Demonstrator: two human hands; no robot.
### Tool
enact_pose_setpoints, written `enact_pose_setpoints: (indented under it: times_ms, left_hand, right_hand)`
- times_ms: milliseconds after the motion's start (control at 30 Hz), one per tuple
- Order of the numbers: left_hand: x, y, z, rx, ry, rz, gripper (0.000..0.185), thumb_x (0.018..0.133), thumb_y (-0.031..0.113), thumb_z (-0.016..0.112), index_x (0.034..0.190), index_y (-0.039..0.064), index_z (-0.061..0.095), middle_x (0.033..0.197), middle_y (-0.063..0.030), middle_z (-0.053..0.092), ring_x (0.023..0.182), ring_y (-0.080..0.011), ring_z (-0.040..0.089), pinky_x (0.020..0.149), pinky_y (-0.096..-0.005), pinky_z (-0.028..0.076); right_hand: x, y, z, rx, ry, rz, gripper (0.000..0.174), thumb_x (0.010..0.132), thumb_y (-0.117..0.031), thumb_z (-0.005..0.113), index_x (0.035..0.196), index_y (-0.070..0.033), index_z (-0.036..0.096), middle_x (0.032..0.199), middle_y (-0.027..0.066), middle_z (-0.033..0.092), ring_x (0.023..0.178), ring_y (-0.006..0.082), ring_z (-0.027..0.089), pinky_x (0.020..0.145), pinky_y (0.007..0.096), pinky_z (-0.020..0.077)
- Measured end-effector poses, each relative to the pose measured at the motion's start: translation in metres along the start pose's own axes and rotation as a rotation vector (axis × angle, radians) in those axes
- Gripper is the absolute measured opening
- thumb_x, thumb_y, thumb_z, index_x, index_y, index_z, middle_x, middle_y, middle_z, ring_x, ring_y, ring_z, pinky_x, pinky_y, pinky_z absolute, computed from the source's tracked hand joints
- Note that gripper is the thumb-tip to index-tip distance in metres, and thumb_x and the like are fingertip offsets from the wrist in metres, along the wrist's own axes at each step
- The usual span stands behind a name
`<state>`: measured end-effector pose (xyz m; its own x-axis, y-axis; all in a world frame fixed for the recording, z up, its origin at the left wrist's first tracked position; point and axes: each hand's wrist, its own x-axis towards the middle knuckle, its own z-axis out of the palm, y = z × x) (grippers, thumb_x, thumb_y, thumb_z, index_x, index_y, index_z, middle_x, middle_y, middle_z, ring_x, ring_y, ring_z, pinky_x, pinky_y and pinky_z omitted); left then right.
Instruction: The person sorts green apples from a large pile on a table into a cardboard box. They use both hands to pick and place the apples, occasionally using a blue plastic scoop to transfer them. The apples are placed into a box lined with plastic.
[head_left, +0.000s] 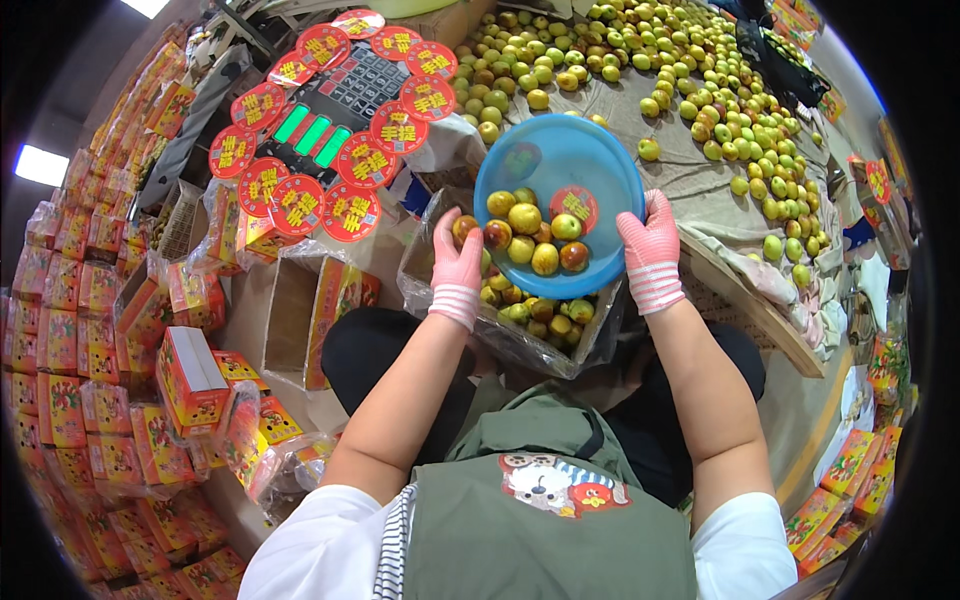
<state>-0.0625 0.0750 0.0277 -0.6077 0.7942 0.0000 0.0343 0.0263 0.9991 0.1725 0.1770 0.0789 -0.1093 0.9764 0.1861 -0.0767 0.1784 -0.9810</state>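
My right hand (651, 251), in a pink knit glove with white cuff stripes, grips the right rim of a blue plastic basin (600, 161). Several green-and-brown jujubes (523, 218) gather in the basin's lower left, beside a round red sticker (574, 210). At the basin's left side is my left hand (456, 266), gloved alike, with one brownish jujube (466, 229) between thumb and fingers. Below the basin stands a carton (517, 341) lined with clear plastic and holding more jujubes (559, 325). The basin covers much of this carton.
Many loose jujubes (724, 124) lie on a cloth-covered surface (600, 101) behind the basin, edged by a wooden board (757, 307). A digital scale (322, 124) ringed with red stickers stands at upper left. Beside my left knee is an open carton (296, 315). Printed boxes (97, 405) are stacked at left.
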Motion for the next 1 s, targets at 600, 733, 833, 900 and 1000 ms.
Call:
enact_pose_setpoints:
  times_ms: [600, 733, 833, 900, 1000]
  left_hand:
    - [0.066, 0.027, -0.001, 0.405, -0.533, 0.059, 0.04, 0.095, 0.024, 0.064, 0.132, 0.008, 0.059, 0.123, -0.0109, 0.064, 0.108, -0.0203, 0.062, 0.096, -0.0326, 0.049]
    - [0.047, -0.042, 0.015, 1.06, -0.894, 0.245, 0.057, 0.082, 0.036, 0.073, 0.133, 0.016, 0.058, 0.13, -0.0153, 0.058, 0.118, -0.0313, 0.057, 0.103, -0.039, 0.045]
    - [0.004, -0.052, 0.048, 1.248, -1.099, 0.498, 0.067, 0.076, 0.045, 0.076, 0.136, 0.024, 0.055, 0.141, -0.014, 0.05, 0.13, -0.0378, 0.046, 0.11, -0.0466, 0.038]
    - [-0.015, -0.042, 0.071, 1.471, -1.22, 0.381, 0.075, 0.072, 0.061, 0.073, 0.138, 0.033, 0.052, 0.151, -0.0116, 0.04, 0.138, -0.0436, 0.034, 0.11, -0.0638, 0.026]
    - [-0.011, -0.035, 0.076, 1.574, -1.269, 0.333, 0.068, 0.072, 0.061, 0.073, 0.133, 0.037, 0.056, 0.155, -0.0049, 0.035, 0.139, -0.0483, 0.03, 0.107, -0.068, 0.027]
  right_hand:
    - [0.057, -0.045, -0.087, 0.379, 0.64, 0.154, 0.021, 0.08, -0.014, 0.069, 0.092, -0.009, 0.053, 0.073, 0.0025, 0.054, 0.057, 0.0143, 0.052, 0.051, 0.0307, 0.0466]
    - [0.065, -0.039, -0.114, 0.262, 0.672, 0.262, 0.019, 0.08, -0.015, 0.07, 0.088, -0.008, 0.054, 0.064, 0.0025, 0.05, 0.051, 0.0148, 0.048, 0.049, 0.0316, 0.044]
    - [0.072, -0.029, -0.132, 0.187, 0.735, 0.285, 0.021, 0.08, -0.015, 0.071, 0.09, -0.007, 0.054, 0.065, 0.0036, 0.05, 0.05, 0.0155, 0.047, 0.049, 0.0319, 0.0439]
    - [0.076, -0.021, -0.147, 0.179, 0.746, 0.294, 0.023, 0.078, -0.014, 0.072, 0.092, -0.006, 0.055, 0.068, 0.0051, 0.052, 0.05, 0.0162, 0.047, 0.049, 0.0328, 0.0444]
    - [0.077, -0.01, -0.167, 0.174, 0.763, 0.313, 0.026, 0.077, -0.014, 0.073, 0.095, -0.006, 0.057, 0.071, 0.0063, 0.053, 0.054, 0.0166, 0.05, 0.051, 0.0331, 0.046]
